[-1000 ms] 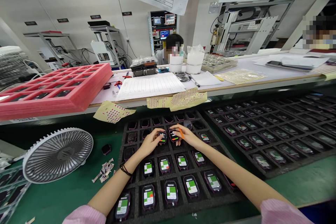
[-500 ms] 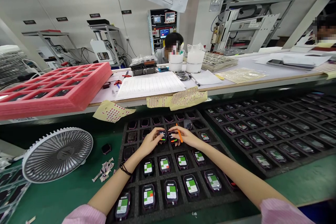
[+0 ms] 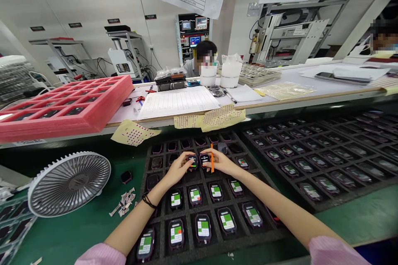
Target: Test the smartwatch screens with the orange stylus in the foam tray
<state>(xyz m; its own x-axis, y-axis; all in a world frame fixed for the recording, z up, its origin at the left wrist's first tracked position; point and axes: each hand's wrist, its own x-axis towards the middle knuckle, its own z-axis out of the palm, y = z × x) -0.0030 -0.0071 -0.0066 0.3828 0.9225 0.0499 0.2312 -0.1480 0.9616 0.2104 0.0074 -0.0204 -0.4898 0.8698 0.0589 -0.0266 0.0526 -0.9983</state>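
Note:
Above the black foam tray, my left hand is closed on a smartwatch body, its thumb over the lit screen. Close beside it, my right hand grips a second smartwatch body by its edge. That screen is lit, with small text and a pale button. A thin orange stick is also in my right hand, standing nearly upright between the fingers. Around both hands, strapless watches lie in the tray's compartments. The near rows, such as this watch, show green and white screens; several far ones are dark.
A second foam tray of watches lies to the right. On the left are a round fan, a lone watch and small strips. The raised shelf holds a pink foam tray and paper sheet. A person sits behind.
The screen of the watch in my right hand has switched from coloured buttons to text with a pale button. The orange stick has turned more upright. Both hands stay nearly in place.

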